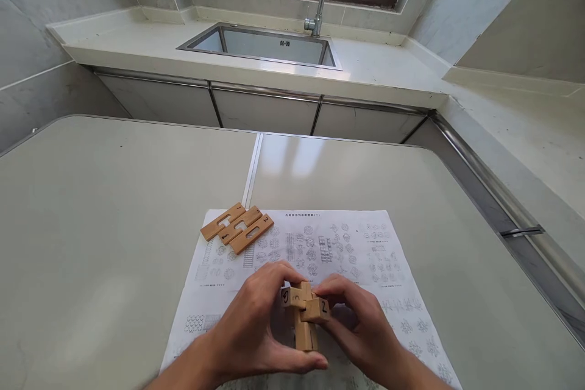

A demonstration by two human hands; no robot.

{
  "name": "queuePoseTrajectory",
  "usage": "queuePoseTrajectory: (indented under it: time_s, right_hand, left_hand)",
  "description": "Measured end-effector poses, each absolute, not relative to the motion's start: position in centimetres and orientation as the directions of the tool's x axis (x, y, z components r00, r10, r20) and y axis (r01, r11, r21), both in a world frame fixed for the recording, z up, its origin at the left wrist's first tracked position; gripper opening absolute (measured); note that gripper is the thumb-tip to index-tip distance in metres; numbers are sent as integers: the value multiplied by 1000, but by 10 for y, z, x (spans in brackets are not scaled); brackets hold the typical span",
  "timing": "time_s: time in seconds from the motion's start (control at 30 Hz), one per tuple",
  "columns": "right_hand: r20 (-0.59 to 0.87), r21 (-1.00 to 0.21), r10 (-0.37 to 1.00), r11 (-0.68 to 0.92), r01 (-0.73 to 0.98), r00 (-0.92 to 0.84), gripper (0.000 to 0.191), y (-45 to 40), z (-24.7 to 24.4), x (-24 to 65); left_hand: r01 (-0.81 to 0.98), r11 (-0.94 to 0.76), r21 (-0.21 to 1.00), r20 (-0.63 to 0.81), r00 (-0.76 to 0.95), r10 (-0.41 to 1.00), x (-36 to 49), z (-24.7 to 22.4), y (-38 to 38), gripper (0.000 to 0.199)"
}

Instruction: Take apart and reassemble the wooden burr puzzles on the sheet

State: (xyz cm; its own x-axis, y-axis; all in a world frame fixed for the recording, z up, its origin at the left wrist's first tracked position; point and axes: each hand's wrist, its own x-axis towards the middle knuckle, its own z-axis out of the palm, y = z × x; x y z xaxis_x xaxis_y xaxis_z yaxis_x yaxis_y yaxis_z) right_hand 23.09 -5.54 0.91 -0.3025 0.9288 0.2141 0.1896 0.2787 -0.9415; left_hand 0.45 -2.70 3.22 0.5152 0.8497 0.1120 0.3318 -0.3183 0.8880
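Several interlocked wooden blocks (304,335) form a small assembly above a printed sheet (329,280). My left hand (256,323) grips it from the left, thumb under the bottom end and fingers at the top. On the right side, my right hand (361,317) pinches a block marked 2 (316,310). Another block end, facing left, bears a 3. Three flat wooden pieces with slots or notches (251,234) lie side by side on the sheet's upper left corner, with numbers written on them.
The sheet lies on a pale table (114,225) with a seam (253,170) across it. Behind stands a counter (375,67) with a sink (260,44) and faucet (315,24). Another counter runs along the right.
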Motion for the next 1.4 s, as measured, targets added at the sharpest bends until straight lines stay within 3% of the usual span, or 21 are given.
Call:
queuePoseTrajectory:
  time_s: [0.13,0.27,0.5,0.77,0.9,1.1,1.4]
  right_hand:
    - [161,-951,934,234,204,-319,33,-58,6,231]
    - [219,-938,922,290,193,-320,50,-58,3,228]
    - [246,-920,883,343,192,-401,63,-57,3,231]
    - [260,-919,897,343,193,-358,29,-54,12,236]
    - [289,-901,902,369,226,-321,25,-51,17,237]
    - [296,-899,928,350,263,-225,23,-45,16,239]
    - [235,-887,963,269,375,-135,14,-39,15,241]
  left_hand:
    - [345,-174,922,-11,474,881,6,36,-27,62]
    - [317,-48,947,-108,458,883,8,39,-26,54]
    - [264,-32,964,-110,505,856,11,39,-26,57]
    - [352,-71,933,-118,486,866,8,42,-26,62]
    - [360,-81,929,-81,413,907,3,44,-23,61]
    - [213,67,975,-123,262,957,-1,49,-15,54]
    - [233,46,971,-114,286,951,-1,48,-14,61]
